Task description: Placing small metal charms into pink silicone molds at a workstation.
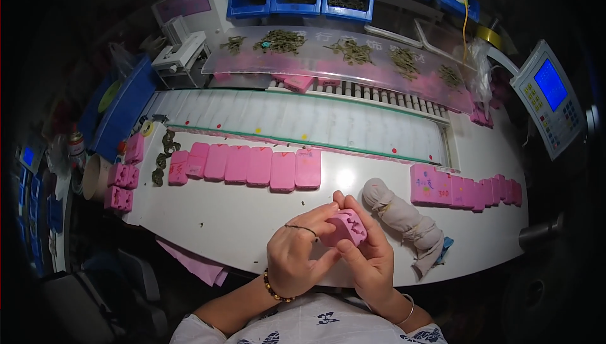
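Observation:
Between my two hands, above the near edge of the white table, is a pink rubber mould. Jagged notches show on its right side. My right hand cups it, with the thumb at its lower edge and the fingers behind. From the other side, my left hand grips the mould's left part with bent fingers; its fingertips are partly hidden. A rolled, tied grey cloth bundle lies just right of my right hand.
Pink moulds stand in a row at left, others at right. Dark green pieces lie at far left. Behind run a pale slatted strip and a clear shelf with green heaps. A control panel stands right.

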`<action>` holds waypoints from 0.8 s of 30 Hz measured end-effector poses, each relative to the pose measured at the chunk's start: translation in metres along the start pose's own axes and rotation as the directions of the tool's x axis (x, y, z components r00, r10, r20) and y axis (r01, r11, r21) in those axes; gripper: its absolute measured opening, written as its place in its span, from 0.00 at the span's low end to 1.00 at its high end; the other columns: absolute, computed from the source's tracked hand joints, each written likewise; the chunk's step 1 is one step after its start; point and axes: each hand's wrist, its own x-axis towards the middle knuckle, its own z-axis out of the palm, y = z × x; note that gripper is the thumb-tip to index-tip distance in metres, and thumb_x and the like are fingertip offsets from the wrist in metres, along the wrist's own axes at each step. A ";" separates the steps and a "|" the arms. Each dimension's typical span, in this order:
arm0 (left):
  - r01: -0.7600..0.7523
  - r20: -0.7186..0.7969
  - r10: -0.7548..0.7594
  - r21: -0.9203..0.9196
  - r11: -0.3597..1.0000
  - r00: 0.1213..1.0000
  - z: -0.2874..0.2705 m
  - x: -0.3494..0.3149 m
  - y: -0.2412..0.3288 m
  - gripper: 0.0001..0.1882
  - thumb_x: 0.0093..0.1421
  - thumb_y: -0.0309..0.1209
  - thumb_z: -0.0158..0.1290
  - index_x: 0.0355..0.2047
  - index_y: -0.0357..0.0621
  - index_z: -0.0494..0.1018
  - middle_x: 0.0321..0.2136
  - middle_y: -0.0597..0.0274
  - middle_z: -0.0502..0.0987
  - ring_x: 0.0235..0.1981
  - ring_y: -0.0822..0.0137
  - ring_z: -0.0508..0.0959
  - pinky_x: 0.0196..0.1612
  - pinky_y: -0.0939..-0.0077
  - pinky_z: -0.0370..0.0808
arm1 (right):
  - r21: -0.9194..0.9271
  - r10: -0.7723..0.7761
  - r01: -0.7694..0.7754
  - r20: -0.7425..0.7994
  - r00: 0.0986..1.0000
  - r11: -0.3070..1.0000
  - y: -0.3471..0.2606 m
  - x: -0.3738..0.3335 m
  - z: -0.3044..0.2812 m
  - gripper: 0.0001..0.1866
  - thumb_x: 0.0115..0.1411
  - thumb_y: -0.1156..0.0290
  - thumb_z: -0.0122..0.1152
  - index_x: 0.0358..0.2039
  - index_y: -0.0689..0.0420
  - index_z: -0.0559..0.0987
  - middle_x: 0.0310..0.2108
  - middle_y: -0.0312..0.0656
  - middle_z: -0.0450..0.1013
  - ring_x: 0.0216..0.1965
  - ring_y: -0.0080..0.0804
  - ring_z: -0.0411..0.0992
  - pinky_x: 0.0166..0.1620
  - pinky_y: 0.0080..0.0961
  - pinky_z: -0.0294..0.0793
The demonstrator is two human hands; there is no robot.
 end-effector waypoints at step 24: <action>0.481 0.174 -0.449 -0.345 0.806 0.877 -0.008 0.005 0.006 0.32 0.50 0.27 0.69 0.51 0.35 0.65 0.43 0.56 0.74 0.42 0.69 0.74 0.48 0.73 0.72 | 0.588 0.360 -0.259 -0.059 0.931 0.766 0.001 0.013 -0.030 0.20 0.73 0.62 0.42 0.57 0.64 0.63 0.52 0.48 0.69 0.52 0.38 0.71 0.55 0.38 0.73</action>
